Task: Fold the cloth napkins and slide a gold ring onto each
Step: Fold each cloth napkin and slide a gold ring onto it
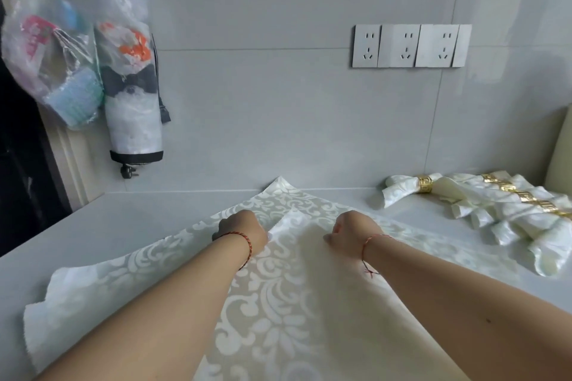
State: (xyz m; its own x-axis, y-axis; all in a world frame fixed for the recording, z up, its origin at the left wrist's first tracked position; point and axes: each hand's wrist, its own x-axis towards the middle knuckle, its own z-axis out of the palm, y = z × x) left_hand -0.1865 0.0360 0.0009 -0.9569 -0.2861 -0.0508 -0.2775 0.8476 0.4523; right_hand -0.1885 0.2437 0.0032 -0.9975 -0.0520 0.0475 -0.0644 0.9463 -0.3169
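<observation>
A large cream damask napkin [272, 297] lies spread like a diamond on the pale counter [130, 226], its far corner pointing at the wall. My left hand [241, 229] and my right hand [353, 233] both pinch a raised fold of this cloth near its far middle, fingers curled under. At the right, several folded napkins [507, 226] lie in a pile, each with a gold ring; one gold ring [424, 184] shows clearly on the nearest-to-wall napkin.
A tiled wall rises behind the counter with three sockets [411, 46] at the right. Plastic bags [52, 65] and a bag holder [133, 86] hang at the left. A cream chair back [560, 151] stands at the far right edge.
</observation>
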